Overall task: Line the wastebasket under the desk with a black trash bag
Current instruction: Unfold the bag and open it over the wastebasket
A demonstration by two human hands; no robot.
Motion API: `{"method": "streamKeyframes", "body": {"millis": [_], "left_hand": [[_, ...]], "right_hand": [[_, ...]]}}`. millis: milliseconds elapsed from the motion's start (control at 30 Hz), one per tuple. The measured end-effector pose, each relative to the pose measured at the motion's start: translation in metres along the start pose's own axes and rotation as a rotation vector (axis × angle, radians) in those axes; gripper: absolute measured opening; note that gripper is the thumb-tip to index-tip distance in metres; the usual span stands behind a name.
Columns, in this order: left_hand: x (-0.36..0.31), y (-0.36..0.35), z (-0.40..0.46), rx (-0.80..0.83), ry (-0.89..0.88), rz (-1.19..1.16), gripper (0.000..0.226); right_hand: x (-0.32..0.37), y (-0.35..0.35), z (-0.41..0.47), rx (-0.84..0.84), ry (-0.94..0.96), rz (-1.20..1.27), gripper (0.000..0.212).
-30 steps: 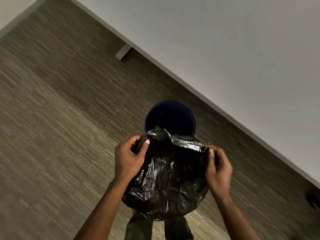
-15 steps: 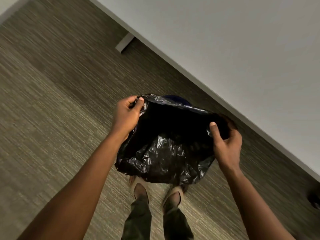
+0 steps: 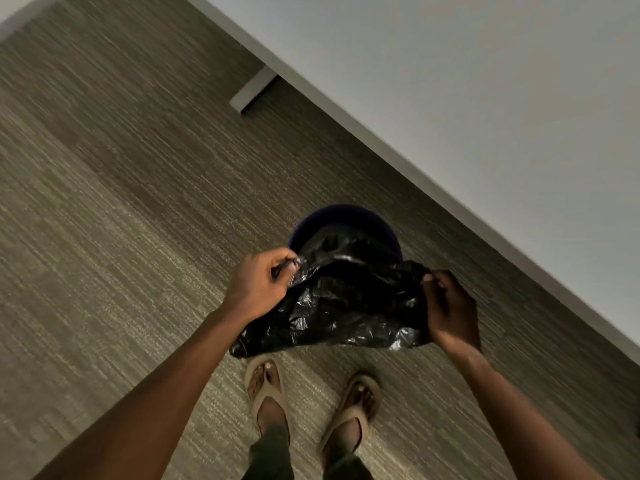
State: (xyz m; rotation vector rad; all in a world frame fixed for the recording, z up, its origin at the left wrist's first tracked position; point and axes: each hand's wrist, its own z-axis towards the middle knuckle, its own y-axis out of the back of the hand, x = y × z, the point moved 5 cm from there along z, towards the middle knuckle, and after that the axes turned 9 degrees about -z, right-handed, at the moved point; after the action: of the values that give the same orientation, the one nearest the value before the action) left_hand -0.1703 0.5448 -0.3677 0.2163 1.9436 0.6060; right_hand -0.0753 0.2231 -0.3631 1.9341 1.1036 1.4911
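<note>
Pinching the mouth of the black trash bag (image 3: 346,306) from both sides, the left hand (image 3: 258,285) grips the rim at 9 o'clock and the right hand (image 3: 450,311) clamps it at 3 o'clock — the crinkled plastic stretched between them. At 12 o'clock of the bag, partly hidden behind it, the dark blue wastebasket (image 3: 341,211) stands on the carpet (image 3: 114,220) by the white desk (image 3: 485,98) edge — two sandalled feet (image 3: 266,386) at 6 o'clock

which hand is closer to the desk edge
The right hand, pinching the trash bag on the side toward the desk; the left hand is over carpet.
</note>
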Motion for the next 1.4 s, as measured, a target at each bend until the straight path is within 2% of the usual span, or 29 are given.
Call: {"method": "streamKeyframes", "body": {"millis": [133,300,367,500,567,633,833,967,1067,1200,1400], "left_hand": [[0.03,-0.018,-0.003,0.094,0.069,-0.056,0.017],[0.047,-0.021,0.035,0.071,0.075,-0.201,0.024],[0.055,-0.02,0.062,0.059,0.127,-0.299,0.028],[0.063,-0.021,0.111,0.053,0.218,-0.577,0.018],[0.067,-0.027,0.129,0.05,0.29,-0.639,0.025],[0.076,-0.035,0.147,0.057,0.336,-0.622,0.031],[0.104,-0.049,0.17,0.15,0.364,-0.59,0.008],[0.118,-0.052,0.184,0.087,0.37,-0.557,0.009],[0.126,-0.054,0.194,0.022,0.428,-0.614,0.019],[0.133,-0.061,0.206,-0.049,0.449,-0.685,0.019],[0.151,-0.074,0.22,-0.168,0.505,-0.56,0.016]], "right_hand": [[-0.026,-0.019,0.003,0.04,0.038,-0.06,0.012],[-0.029,-0.029,0.038,-0.023,0.007,-0.03,0.013],[-0.025,-0.034,0.062,-0.043,0.015,-0.011,0.012],[-0.028,-0.056,0.112,-0.065,0.014,-0.017,0.024],[-0.031,-0.067,0.134,-0.089,0.023,-0.051,0.026],[-0.034,-0.077,0.153,-0.095,0.021,-0.079,0.028],[-0.042,-0.105,0.187,-0.056,0.042,-0.165,0.031],[-0.047,-0.115,0.204,-0.061,0.014,-0.19,0.032],[-0.053,-0.12,0.217,-0.066,-0.029,-0.171,0.034],[-0.056,-0.124,0.23,-0.116,-0.058,-0.213,0.035],[-0.062,-0.137,0.245,-0.05,-0.125,-0.226,0.033]]}}
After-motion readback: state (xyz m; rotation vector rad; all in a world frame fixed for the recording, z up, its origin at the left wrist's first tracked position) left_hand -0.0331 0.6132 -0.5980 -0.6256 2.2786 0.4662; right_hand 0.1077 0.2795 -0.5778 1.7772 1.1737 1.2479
